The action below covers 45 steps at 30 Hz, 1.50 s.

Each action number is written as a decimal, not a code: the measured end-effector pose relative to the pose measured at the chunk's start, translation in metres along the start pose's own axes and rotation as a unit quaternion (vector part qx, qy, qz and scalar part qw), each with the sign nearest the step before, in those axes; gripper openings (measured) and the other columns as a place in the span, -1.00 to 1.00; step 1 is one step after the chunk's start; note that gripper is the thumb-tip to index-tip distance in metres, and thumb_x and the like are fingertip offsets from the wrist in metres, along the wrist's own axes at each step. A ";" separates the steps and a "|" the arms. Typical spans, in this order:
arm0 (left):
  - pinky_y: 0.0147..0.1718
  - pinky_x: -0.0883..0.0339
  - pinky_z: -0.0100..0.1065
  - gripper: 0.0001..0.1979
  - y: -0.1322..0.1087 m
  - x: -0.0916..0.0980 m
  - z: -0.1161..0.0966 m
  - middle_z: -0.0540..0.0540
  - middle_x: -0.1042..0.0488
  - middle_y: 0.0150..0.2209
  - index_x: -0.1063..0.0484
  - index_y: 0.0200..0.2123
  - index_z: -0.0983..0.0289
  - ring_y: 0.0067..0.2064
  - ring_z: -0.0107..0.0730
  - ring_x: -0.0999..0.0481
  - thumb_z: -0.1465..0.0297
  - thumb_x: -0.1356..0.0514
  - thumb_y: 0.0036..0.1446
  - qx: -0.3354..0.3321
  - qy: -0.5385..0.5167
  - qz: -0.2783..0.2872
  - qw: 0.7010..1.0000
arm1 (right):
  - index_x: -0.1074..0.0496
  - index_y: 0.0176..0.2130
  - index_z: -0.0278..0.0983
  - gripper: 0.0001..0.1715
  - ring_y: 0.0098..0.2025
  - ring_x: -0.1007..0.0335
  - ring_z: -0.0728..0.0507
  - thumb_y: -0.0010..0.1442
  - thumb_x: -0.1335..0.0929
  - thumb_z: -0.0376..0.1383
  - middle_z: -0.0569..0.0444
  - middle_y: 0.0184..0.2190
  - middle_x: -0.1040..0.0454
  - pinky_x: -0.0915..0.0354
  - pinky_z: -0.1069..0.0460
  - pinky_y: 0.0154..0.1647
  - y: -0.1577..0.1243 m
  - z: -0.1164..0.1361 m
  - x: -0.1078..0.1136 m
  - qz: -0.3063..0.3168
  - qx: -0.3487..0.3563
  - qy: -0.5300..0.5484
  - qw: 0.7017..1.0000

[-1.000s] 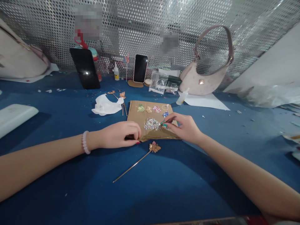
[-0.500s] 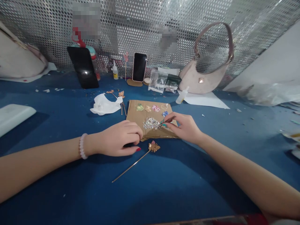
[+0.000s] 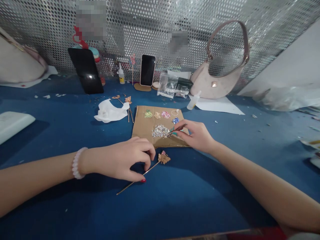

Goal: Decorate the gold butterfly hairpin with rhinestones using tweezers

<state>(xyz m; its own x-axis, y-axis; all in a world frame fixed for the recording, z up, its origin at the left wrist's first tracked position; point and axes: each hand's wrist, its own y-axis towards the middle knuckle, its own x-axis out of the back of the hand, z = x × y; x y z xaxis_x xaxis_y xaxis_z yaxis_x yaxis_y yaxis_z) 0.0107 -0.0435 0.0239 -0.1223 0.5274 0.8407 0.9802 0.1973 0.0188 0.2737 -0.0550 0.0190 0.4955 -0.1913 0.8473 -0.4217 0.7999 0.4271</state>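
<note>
A brown cardboard sheet (image 3: 141,125) lies on the blue table. It carries a pile of silver rhinestones (image 3: 159,131) and small green (image 3: 148,114), gold, pink (image 3: 165,114) and blue heaps. My right hand (image 3: 197,136) is closed on thin tweezers (image 3: 176,129), whose tip touches the silver pile. In front of the cardboard lies a gold butterfly hairpin (image 3: 163,157) with a long stem. My left hand (image 3: 120,161), with a bead bracelet on its wrist, curls its fingers and thumb around that stem.
A crumpled white tissue (image 3: 110,111) and more hairpins (image 3: 128,101) lie left of the cardboard. Against the perforated metal wall stand a tablet (image 3: 86,70), a phone (image 3: 147,70), a glue bottle (image 3: 121,75), plastic bags (image 3: 172,88) and a pale handbag (image 3: 220,83). A white block (image 3: 12,121) is far left.
My left hand has left the cardboard's front corner and come toward me onto the hairpin's stem, closing around it. My right hand with the tweezers has stayed at the silver pile.
</note>
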 end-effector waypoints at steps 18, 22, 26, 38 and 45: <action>-0.01 -0.16 -0.35 -0.86 -0.002 0.011 0.017 0.11 -0.33 -0.08 -0.39 -0.17 0.23 -0.03 -0.35 -0.29 0.43 -0.13 0.18 -0.055 0.031 -0.015 0.998 | -0.38 -0.35 -0.26 -0.91 -0.41 -0.46 -0.01 0.13 -0.27 -0.35 0.11 -0.42 -0.52 -0.33 0.09 -0.34 0.000 -0.001 -0.001 -0.004 0.022 0.020 1.000; -0.10 -0.23 -0.27 -0.78 0.000 0.005 0.029 0.14 -0.39 -0.13 -0.35 -0.07 0.27 -0.10 -0.31 -0.34 0.41 -0.08 0.21 -0.051 0.162 -0.093 0.981 | -0.38 -0.36 -0.26 -0.89 -0.40 -0.47 -0.03 0.13 -0.26 -0.34 0.08 -0.41 -0.53 -0.34 0.07 -0.34 0.000 -0.001 0.000 -0.009 0.007 0.011 1.000; -0.25 -0.31 -0.34 -0.77 -0.002 0.000 0.033 0.15 -0.46 -0.24 -0.42 -0.19 0.33 -0.20 -0.32 -0.39 0.44 0.02 0.27 -0.080 0.261 -0.124 0.954 | -0.39 -0.35 -0.26 -0.88 -0.38 -0.48 -0.05 0.11 -0.26 -0.33 0.07 -0.42 -0.53 -0.35 0.06 -0.35 0.001 -0.001 0.001 -0.015 -0.012 0.008 1.000; -0.36 -0.34 -0.36 -0.76 -0.009 -0.001 0.018 0.16 -0.47 -0.31 -0.41 -0.18 0.36 -0.26 -0.31 -0.45 0.52 0.05 0.25 -0.144 0.277 -0.084 0.946 | -0.34 -0.38 -0.21 -0.91 -0.43 -0.46 -0.02 0.10 -0.28 -0.40 0.12 -0.46 -0.51 -0.38 0.08 -0.40 0.001 -0.001 0.002 -0.047 -0.023 0.070 0.996; -0.30 -0.40 -0.29 -0.73 -0.006 -0.002 0.020 0.19 -0.48 -0.30 -0.40 -0.15 0.39 -0.25 -0.27 -0.45 0.55 0.08 0.25 -0.149 0.233 -0.102 0.956 | -0.37 -0.40 -0.21 -0.91 -0.42 -0.50 -0.05 0.14 -0.29 -0.33 0.11 -0.48 -0.54 -0.39 0.08 -0.44 0.001 0.001 -0.004 -0.025 -0.040 0.101 0.994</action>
<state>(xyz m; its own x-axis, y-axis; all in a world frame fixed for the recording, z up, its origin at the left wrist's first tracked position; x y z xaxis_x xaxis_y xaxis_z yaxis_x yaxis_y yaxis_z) 0.0017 -0.0293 0.0112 -0.3008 0.0648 0.9515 0.9528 -0.0229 0.3028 0.2709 -0.0540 0.0166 0.6596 -0.1197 0.7420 -0.3358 0.8363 0.4334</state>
